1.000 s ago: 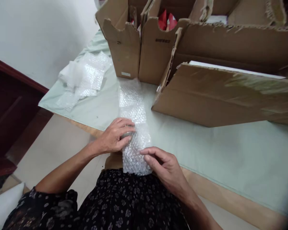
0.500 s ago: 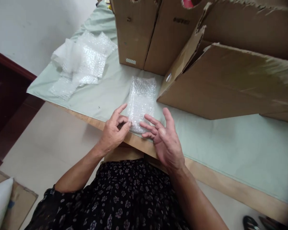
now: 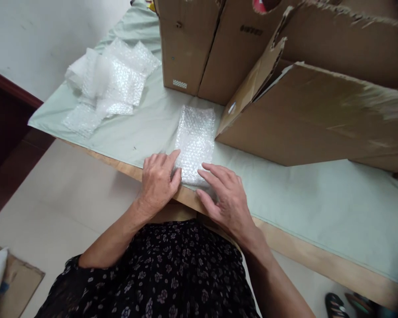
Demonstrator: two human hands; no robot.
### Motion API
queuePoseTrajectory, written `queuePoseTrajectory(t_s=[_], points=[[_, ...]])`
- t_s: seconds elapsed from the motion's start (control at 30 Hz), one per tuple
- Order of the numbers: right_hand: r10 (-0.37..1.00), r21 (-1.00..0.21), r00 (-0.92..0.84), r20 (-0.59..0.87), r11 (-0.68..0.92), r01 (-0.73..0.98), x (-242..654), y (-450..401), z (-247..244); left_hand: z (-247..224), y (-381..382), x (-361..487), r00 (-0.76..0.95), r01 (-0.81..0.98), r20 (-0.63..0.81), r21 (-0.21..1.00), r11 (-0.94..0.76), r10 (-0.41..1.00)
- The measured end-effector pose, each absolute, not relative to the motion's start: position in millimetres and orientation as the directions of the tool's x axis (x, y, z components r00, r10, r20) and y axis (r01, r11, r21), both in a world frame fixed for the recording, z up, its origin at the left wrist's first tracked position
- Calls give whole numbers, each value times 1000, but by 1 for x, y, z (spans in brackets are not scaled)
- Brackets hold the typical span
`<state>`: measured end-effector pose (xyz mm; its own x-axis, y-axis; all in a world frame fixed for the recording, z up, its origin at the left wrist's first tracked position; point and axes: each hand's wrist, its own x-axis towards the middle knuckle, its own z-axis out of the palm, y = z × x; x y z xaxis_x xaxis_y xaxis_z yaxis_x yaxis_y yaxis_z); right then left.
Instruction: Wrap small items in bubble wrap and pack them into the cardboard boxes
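- At left, a pale wall [image 3: 53,39] and dark red woodwork [image 3: 9,145] border a light tiled floor [image 3: 69,194]; across the middle runs a table with a pale green cloth [image 3: 295,198] and a bare wooden edge [image 3: 292,243].
- On the cloth at left lies one loose pile of bubble wrap pieces [image 3: 122,81], overlapping too much to count.
- The left hand [image 3: 179,161] is partly open, fingers loosely bent, thumb at the left edge of the folded bubble wrap, gripping nothing visible.
- One folded bubble wrap [image 3: 195,141] lies flat between the hands, extending beyond them toward the boxes.
- The right hand [image 3: 200,180] is half open, its fingertips at the wrap's right side, thumb apart.
- Behind and rightward stand two narrow cardboard boxes [image 3: 192,48], then one wider cardboard box [image 3: 285,123].
- Two shoes [image 3: 334,305] are on the floor at lower right.
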<state>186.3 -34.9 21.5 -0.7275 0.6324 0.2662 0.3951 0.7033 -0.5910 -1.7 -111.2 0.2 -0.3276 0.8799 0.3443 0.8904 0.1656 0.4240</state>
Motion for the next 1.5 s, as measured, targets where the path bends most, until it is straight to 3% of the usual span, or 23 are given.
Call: queuePoseTrajectory(t_s=[0.17,0.27,0.37,0.53,0.6,0.67,0.73,0.87,0.93,1.0,1.13,1.2,1.3,1.4,1.5], points=[[509,-392,-820,261,832,392,184,-16,4,8,-121,-2,-277,918,421,383,108,864],[490,-375,-807,330,852,364,185,-13,6,15,-131,-5,-110,941,460,333,-57,881],[478,-444,-814,329,839,314,189,-12,17,19,-139,-10,-2,915,471,356,-188,882],[612,-651,-772,171,659,377,193,-10,27,18,-138,-12,-121,794,403,587,-155,907],[679,-651,-693,240,643,404,193,-12,26,17,-133,-11,-220,744,331,665,-61,918],[668,-561,-616,417,723,403,193,-16,24,14,-128,-10,-315,716,273,697,39,909],[562,-429,-633,532,824,371,191,-18,22,11,-122,-10,-356,712,246,697,91,901],[373,-263,-819,437,923,280,183,-15,15,10,-120,-9,-348,802,342,590,88,873],[377,-274,-831,409,919,282,180,-11,14,13,-126,-8,-273,862,427,507,22,862],[418,-363,-824,384,888,281,181,-9,16,18,-134,-8,-151,888,475,450,-91,867],[498,-531,-817,292,795,295,189,-13,23,22,-140,-10,-76,850,430,499,-167,899],[538,-484,-772,338,803,348,192,-16,25,18,-132,-13,-124,840,417,528,-129,900],[506,-318,-740,442,860,399,187,-18,25,9,-110,-20,-223,849,444,526,-51,868],[436,-216,-826,357,899,381,174,-12,20,4,-92,-23,-330,832,450,553,30,830],[472,-263,-843,257,874,409,163,1,15,11,-97,-16,-422,783,485,620,39,766]])
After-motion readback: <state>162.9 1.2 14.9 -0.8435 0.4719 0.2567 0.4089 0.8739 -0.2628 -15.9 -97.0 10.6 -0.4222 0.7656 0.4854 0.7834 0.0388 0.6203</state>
